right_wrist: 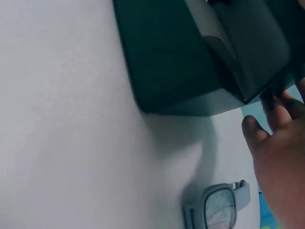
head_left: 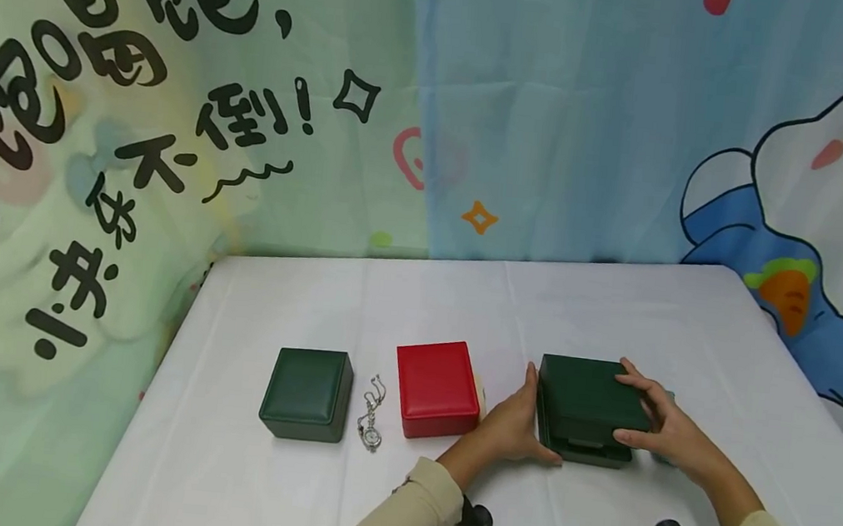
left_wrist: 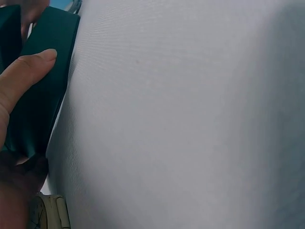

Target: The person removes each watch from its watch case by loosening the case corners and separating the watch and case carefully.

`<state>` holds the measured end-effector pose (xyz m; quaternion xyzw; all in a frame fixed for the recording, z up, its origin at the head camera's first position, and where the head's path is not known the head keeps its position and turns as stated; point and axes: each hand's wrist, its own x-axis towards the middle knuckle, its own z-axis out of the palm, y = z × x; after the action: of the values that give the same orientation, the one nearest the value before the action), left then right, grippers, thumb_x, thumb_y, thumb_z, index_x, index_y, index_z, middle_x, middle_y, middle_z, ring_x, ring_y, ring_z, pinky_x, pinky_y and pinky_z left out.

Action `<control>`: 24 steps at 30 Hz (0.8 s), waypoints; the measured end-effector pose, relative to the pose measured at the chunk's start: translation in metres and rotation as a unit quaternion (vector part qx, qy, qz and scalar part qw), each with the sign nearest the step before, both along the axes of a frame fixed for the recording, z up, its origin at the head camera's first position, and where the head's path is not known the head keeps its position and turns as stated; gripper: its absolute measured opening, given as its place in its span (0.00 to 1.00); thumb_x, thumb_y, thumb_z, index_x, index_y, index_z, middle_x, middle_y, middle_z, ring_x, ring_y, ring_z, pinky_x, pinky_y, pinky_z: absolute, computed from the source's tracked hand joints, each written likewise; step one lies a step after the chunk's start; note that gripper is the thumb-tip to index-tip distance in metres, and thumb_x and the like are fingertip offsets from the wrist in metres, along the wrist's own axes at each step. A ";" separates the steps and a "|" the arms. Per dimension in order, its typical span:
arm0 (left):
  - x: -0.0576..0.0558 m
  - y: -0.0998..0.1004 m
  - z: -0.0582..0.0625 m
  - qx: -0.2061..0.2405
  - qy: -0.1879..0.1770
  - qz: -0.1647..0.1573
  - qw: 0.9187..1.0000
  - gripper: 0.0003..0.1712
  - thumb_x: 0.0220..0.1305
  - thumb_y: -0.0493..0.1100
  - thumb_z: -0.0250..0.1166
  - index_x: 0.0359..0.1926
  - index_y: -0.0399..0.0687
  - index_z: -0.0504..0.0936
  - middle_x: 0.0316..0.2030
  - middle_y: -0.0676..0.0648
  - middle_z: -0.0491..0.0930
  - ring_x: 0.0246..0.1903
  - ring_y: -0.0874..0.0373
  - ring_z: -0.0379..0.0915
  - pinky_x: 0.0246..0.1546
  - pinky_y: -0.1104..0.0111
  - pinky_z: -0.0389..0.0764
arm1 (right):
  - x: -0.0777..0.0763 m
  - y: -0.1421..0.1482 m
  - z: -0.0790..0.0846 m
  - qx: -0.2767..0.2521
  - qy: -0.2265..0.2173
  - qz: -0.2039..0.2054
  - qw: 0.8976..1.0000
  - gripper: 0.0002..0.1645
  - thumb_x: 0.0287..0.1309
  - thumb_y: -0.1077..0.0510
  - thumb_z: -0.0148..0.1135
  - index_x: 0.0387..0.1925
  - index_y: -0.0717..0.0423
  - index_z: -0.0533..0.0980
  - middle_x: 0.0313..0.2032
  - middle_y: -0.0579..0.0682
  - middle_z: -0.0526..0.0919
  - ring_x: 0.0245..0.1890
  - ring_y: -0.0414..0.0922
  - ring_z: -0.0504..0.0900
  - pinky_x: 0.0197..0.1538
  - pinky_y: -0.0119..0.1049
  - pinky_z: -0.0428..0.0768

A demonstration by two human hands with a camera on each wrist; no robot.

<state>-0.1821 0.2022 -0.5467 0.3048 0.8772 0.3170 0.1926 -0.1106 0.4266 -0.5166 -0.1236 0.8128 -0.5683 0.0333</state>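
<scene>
A dark green hinged box [head_left: 594, 395] stands on the right half of the table. Its lid is raised a little, and the right wrist view shows a pale interior [right_wrist: 267, 43] through the gap. My left hand [head_left: 508, 425] holds the box at its left side, thumb [left_wrist: 35, 67] against the front face and fingers along the side. With my right hand [head_left: 671, 423] I hold the lid at its right edge, thumb at the front and fingers at the top. A square-faced wristwatch [right_wrist: 219, 207] lies right of the box, mostly hidden by my right hand in the head view.
Left of the box stands a red box [head_left: 437, 385], a cream watch [head_left: 481, 398] partly hidden behind it. Further left lie a silver watch on a chain [head_left: 370, 426] and a smaller green box [head_left: 307, 391]. A white cloth [head_left: 220, 496] covers the table; printed curtains hang behind.
</scene>
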 end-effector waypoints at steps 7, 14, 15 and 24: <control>0.000 -0.005 0.000 0.004 0.010 0.001 1.000 0.74 0.39 0.51 0.79 0.74 0.38 0.36 0.74 0.50 0.51 0.69 0.62 0.57 0.62 0.75 0.68 | 0.002 -0.006 -0.006 0.016 0.015 0.005 1.000 0.49 0.49 0.75 0.62 0.69 0.51 0.52 0.72 0.25 0.35 0.62 0.08 0.44 0.56 0.06 0.52; -0.004 -0.007 -0.002 0.017 0.000 0.006 1.000 0.73 0.39 0.50 0.79 0.73 0.38 0.36 0.73 0.51 0.52 0.69 0.61 0.57 0.62 0.74 0.68 | -0.002 -0.007 -0.007 0.048 -0.006 -0.007 0.999 0.50 0.47 0.71 0.66 0.69 0.56 0.52 0.70 0.22 0.35 0.58 0.07 0.45 0.53 0.05 0.52; -0.004 -0.007 -0.003 0.018 -0.001 0.006 1.000 0.73 0.39 0.50 0.79 0.73 0.38 0.36 0.73 0.51 0.52 0.69 0.61 0.57 0.62 0.74 0.68 | -0.002 -0.007 -0.007 0.051 -0.010 -0.008 0.999 0.50 0.47 0.70 0.67 0.69 0.57 0.52 0.70 0.22 0.35 0.58 0.07 0.45 0.53 0.05 0.52; -0.001 0.000 -0.013 -0.004 -0.040 -0.015 0.999 0.72 0.42 0.47 0.78 0.74 0.41 0.33 0.75 0.48 0.45 0.72 0.58 0.48 0.65 0.73 0.65 | 0.004 -0.008 -0.011 0.106 -0.112 -0.023 0.988 0.53 0.50 0.60 0.69 0.70 0.63 0.46 0.74 0.62 0.29 0.74 0.59 0.37 0.71 0.43 0.60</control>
<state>-0.1835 0.2023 -0.5601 0.3041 0.8656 0.3223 0.2332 -0.1066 0.4183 -0.5274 -0.0361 0.8624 -0.4896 0.1236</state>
